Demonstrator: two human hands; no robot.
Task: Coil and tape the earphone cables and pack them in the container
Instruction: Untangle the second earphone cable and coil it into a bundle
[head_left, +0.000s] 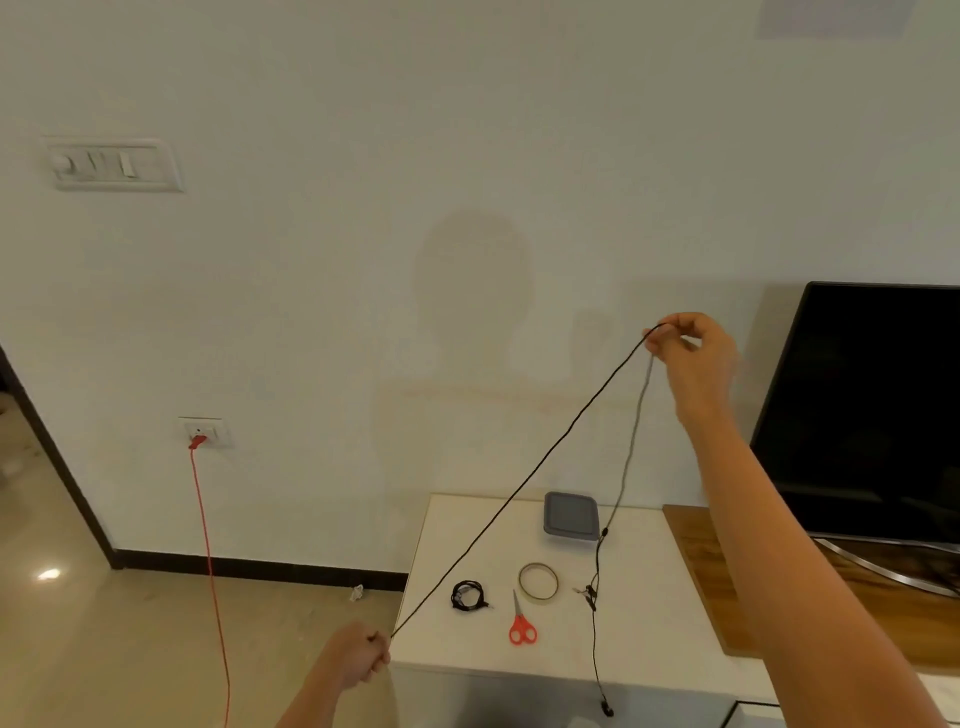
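Here the thin black earphone cable (519, 493) runs taut on a diagonal, low-left to high-right, above the white table (447, 545). The left hand (358, 657) is fisted on its lower end; the raised right hand (691, 353) pinches the upper bend, earbuds dangling below, near the grey lidded plastic container (571, 515).

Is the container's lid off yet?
No, the grey lid sits closed on the container at the back of the white table, while both hands stretch an earphone cable in the air.
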